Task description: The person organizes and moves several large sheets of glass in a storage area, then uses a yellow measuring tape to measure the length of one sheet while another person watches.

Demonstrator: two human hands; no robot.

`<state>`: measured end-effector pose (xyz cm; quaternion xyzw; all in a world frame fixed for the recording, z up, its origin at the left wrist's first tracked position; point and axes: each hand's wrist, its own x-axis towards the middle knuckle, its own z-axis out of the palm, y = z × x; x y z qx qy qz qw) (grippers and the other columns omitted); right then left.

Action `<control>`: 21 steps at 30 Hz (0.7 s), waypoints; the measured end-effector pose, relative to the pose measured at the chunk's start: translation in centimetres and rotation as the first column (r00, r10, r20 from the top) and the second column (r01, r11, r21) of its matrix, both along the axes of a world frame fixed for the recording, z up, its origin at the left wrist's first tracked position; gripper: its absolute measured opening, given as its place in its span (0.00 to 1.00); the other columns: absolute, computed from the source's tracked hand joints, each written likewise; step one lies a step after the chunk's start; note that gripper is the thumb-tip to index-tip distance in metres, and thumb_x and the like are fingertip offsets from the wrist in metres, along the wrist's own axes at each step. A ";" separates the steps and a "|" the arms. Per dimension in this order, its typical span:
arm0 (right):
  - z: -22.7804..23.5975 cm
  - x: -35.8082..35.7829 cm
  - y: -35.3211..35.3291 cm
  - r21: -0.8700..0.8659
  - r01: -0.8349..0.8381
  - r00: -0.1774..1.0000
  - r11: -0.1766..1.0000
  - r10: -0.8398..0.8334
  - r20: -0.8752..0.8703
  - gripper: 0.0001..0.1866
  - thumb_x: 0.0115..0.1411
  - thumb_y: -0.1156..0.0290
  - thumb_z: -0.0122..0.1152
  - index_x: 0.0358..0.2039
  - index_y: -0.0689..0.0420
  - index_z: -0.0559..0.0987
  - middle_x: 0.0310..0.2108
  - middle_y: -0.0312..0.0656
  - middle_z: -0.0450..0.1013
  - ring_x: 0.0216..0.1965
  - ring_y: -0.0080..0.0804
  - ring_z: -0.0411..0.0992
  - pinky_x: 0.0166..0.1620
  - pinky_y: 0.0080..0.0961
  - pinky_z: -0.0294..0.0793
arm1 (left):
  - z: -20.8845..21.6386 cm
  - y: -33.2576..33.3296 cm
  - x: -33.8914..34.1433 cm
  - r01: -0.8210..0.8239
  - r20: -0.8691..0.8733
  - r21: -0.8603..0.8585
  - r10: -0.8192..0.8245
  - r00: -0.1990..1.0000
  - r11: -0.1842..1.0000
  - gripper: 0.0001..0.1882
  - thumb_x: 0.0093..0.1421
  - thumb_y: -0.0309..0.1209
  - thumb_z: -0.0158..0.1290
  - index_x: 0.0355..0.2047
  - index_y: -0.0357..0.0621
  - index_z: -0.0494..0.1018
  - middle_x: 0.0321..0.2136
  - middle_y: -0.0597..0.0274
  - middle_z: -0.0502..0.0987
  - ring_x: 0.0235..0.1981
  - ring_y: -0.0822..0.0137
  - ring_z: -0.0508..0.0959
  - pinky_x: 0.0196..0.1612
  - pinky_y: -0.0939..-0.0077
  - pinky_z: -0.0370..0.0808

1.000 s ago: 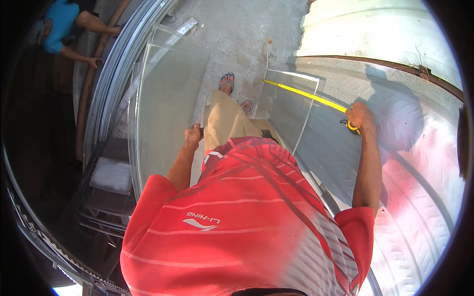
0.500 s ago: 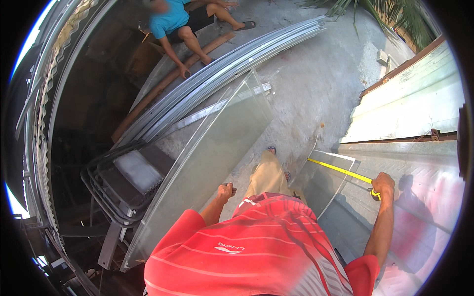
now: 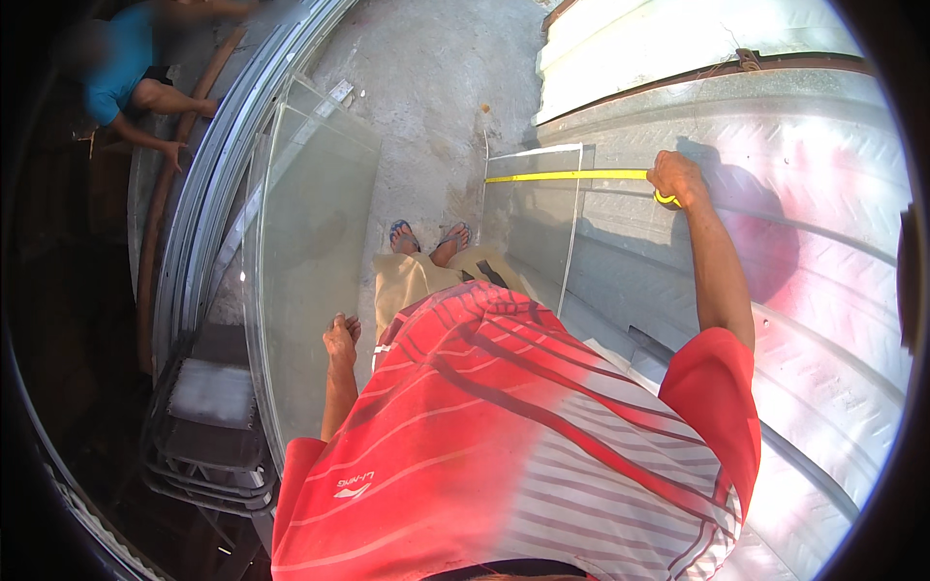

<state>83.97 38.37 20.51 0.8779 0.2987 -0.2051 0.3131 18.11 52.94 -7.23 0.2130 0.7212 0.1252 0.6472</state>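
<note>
My right hand [image 3: 678, 179] is closed round a yellow tape measure [image 3: 667, 200]. Its yellow blade [image 3: 601, 175] is pulled out to the left, across the upper part of a glass pane [image 3: 528, 198] that leans on the metal sheeting at my right. The pane's white edges show against the grey. My left hand [image 3: 341, 339] hangs by my left side with its fingers curled; whatever they may hold is hidden. It is nearest a large, dusty glass pane [image 3: 315, 213] standing tilted at my left, apart from it as far as I can tell.
Corrugated metal sheeting [image 3: 823, 145] lines my right side. Long metal profiles [image 3: 215, 160] and a brown beam [image 3: 165, 213] lie at the left. Stacked dark chairs [image 3: 208, 445] stand near the lower left. A person in a blue shirt [image 3: 121, 58] sits beyond the profiles.
My view has turned to the right, so the scene shifts left and the seated person nears the upper left rim. The tape remains stretched across the pane in my right hand.
</note>
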 end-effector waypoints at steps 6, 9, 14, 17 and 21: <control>0.8 0.0 0.6 0.010 0.044 0.999 0.999 -0.044 0.010 0.19 0.53 0.58 0.53 0.35 0.61 0.79 0.37 0.55 0.77 0.40 0.50 0.76 0.43 0.40 0.75 | -0.4 1.0 -1.6 -0.005 -0.018 -0.025 0.005 1.000 1.000 0.18 0.64 0.37 0.47 0.45 0.34 0.66 0.32 0.53 0.78 0.27 0.67 0.77 0.30 0.78 0.77; 1.1 0.0 0.9 -0.060 0.026 1.000 0.998 -0.026 -0.009 0.19 0.53 0.58 0.53 0.36 0.61 0.79 0.37 0.55 0.76 0.41 0.50 0.75 0.43 0.40 0.75 | -0.6 0.5 -2.4 -0.004 -0.060 -0.050 0.001 0.998 0.999 0.17 0.64 0.36 0.46 0.46 0.34 0.66 0.32 0.53 0.78 0.28 0.67 0.77 0.31 0.78 0.77; 1.0 0.3 0.1 -0.018 0.074 0.997 0.997 -0.074 -0.015 0.18 0.52 0.61 0.55 0.36 0.62 0.79 0.37 0.56 0.76 0.41 0.50 0.76 0.43 0.40 0.74 | -0.6 0.3 -2.0 0.017 -0.084 -0.089 -0.025 0.996 0.996 0.17 0.64 0.36 0.45 0.46 0.34 0.66 0.33 0.53 0.78 0.29 0.66 0.78 0.32 0.77 0.78; 0.8 0.8 -0.4 0.015 0.073 0.997 0.997 -0.072 -0.023 0.17 0.50 0.62 0.55 0.34 0.63 0.79 0.37 0.57 0.76 0.40 0.51 0.76 0.42 0.41 0.74 | -0.2 0.7 -1.1 0.035 -0.079 -0.074 -0.041 0.996 0.997 0.17 0.64 0.36 0.45 0.45 0.34 0.67 0.33 0.53 0.78 0.28 0.67 0.78 0.32 0.78 0.78; 2.4 -0.1 1.9 0.036 0.040 0.999 0.999 -0.040 0.005 0.16 0.49 0.63 0.57 0.31 0.63 0.80 0.35 0.58 0.76 0.38 0.52 0.76 0.40 0.41 0.75 | -1.6 0.4 -0.7 -0.010 -0.038 -0.059 0.008 0.999 0.998 0.15 0.64 0.36 0.45 0.42 0.35 0.68 0.31 0.54 0.78 0.26 0.67 0.77 0.30 0.76 0.77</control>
